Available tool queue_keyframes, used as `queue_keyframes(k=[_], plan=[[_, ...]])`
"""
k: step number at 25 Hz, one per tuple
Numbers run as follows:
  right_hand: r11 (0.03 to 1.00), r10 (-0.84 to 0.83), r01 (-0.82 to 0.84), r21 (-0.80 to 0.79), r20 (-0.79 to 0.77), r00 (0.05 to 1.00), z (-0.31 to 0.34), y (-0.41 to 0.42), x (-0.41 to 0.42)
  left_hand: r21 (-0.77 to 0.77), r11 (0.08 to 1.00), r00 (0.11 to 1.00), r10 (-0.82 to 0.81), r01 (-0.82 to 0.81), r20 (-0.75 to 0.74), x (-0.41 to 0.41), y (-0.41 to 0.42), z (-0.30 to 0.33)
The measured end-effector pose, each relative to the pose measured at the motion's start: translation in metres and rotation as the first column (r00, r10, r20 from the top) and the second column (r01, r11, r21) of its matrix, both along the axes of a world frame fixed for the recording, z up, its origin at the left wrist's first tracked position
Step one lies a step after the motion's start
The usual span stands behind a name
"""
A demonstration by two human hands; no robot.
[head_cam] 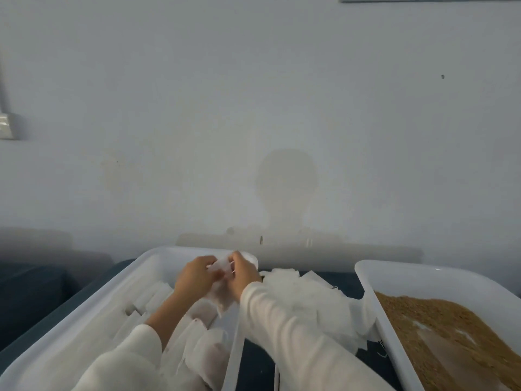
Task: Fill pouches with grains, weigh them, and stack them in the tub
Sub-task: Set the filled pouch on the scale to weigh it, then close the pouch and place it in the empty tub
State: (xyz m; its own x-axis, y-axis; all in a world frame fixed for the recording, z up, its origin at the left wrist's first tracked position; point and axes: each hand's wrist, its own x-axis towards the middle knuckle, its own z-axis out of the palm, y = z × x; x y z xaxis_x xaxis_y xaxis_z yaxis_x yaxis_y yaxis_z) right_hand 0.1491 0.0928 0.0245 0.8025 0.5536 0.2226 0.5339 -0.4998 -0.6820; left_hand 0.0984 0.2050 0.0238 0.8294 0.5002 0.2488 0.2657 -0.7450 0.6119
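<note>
**Pouch held over tub, 2 hands**

Head view: 1 white pouch (222, 296) is pinched between 2 hands above the left tub (93, 303). The left hand (194, 275) and right hand (245, 270) are both curled round its top edge. Filled pouches (203, 345) are stacked in that tub; exact no. can't be told. Empty pouches (307, 300) are piled btwn 2 tubs. Brown grains (451, 325) are held in the right tub (408, 275).

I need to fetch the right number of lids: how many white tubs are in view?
2: the left tub under both hands, holding pouches; the right tub holding grains. More may sit outside the frame.
</note>
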Motion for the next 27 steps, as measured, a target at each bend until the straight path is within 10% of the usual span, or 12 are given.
queue_keyframes(k=[12, 20, 27], plan=[[0.752, 0.246, -0.131, -0.646, 0.090, 0.965, -0.032, 0.038, 0.015, -0.030, 0.999, 0.924, 0.016, -0.030, -0.382, 0.026, 0.057, -0.078], [0.986, 0.082, -0.064, -0.155, 0.113, 0.990, 0.007, -0.039, 0.023, 0.000, 0.999, 0.962, 0.040, -0.041, -0.269, 0.023, 0.041, -0.059], [0.964, -0.198, 0.211, -0.161, 0.094, 0.976, 0.022, -0.162, 0.078, -0.013, 0.990, 0.987, -0.140, 0.142, 0.073, 0.034, -0.039, -0.009]])
